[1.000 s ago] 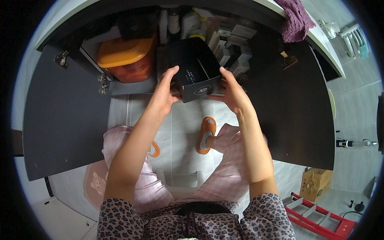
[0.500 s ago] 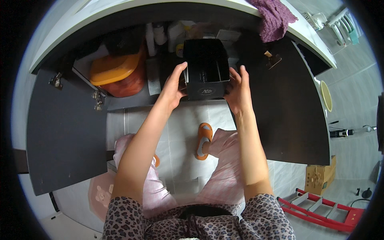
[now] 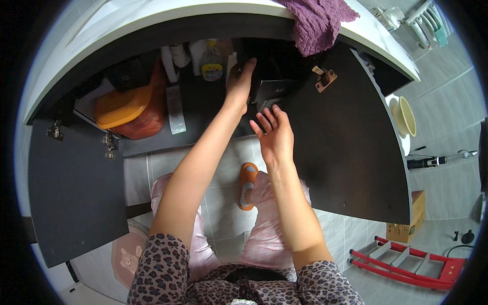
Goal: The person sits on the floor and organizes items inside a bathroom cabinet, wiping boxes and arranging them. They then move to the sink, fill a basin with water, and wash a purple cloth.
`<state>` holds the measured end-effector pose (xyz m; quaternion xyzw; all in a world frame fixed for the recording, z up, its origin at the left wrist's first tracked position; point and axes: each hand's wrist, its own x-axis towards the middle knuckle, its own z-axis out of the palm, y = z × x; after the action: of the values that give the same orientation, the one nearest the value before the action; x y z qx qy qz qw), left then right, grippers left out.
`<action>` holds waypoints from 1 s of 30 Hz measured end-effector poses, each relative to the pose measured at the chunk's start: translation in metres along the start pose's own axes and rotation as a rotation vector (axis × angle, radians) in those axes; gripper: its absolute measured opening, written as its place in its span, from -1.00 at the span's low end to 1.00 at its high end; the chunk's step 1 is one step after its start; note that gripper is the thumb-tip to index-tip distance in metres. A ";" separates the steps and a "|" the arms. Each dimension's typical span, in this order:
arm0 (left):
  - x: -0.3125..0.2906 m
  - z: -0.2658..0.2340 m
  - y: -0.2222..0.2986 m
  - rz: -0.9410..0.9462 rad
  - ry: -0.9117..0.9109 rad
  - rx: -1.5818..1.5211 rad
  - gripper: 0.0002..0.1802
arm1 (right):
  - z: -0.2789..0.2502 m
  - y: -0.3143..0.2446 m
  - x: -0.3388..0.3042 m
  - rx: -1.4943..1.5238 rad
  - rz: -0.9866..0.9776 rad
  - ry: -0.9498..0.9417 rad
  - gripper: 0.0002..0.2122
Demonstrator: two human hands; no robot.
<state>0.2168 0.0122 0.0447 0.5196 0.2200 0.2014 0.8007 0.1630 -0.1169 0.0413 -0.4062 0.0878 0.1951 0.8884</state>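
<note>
Black rectangular box (image 3: 275, 90), one, pale mark on its front panel: I have it inside the dark grey cabinet (image 3: 147, 145), right of centre, near the open right door (image 3: 351, 147). Two bare hands in my feed. Left hand (image 3: 241, 87) is at the box's left side, thumb up; its fingers are hidden, so I can't tell whether it grips. Right hand (image 3: 277, 136) is empty and open, fingers spread and slightly bent, just short of the box's front. Left arm reaches straight in over the cabinet's front edge, thumb uppermost; right arm is lower, palm turned up to me.

Outward, one each: clear bottle with a yellow label (image 3: 212, 70), pale flat strip-shaped packet (image 3: 176, 109), orange bin with a yellow-orange lid (image 3: 127, 108). Doors: two, both open. One purple textured cloth (image 3: 320, 23) hangs over the white countertop (image 3: 168, 23). One red-railed ladder (image 3: 406, 264) lower right, near one brown cardboard carton (image 3: 404, 229).
</note>
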 end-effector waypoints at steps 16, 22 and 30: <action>0.018 0.005 -0.003 -0.057 -0.141 0.146 -0.15 | -0.001 -0.003 0.027 0.018 -0.042 -0.047 -0.50; 0.026 -0.005 -0.014 -0.170 -0.122 -0.017 -0.11 | 0.000 -0.005 0.047 0.020 -0.026 0.008 -0.65; 0.016 -0.022 -0.025 -0.262 -0.082 -0.163 -0.21 | -0.006 0.000 0.053 0.085 0.062 0.082 -0.90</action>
<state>0.2199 0.0279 0.0114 0.4278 0.2359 0.0910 0.8678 0.2108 -0.1065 0.0205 -0.3727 0.1449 0.2020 0.8940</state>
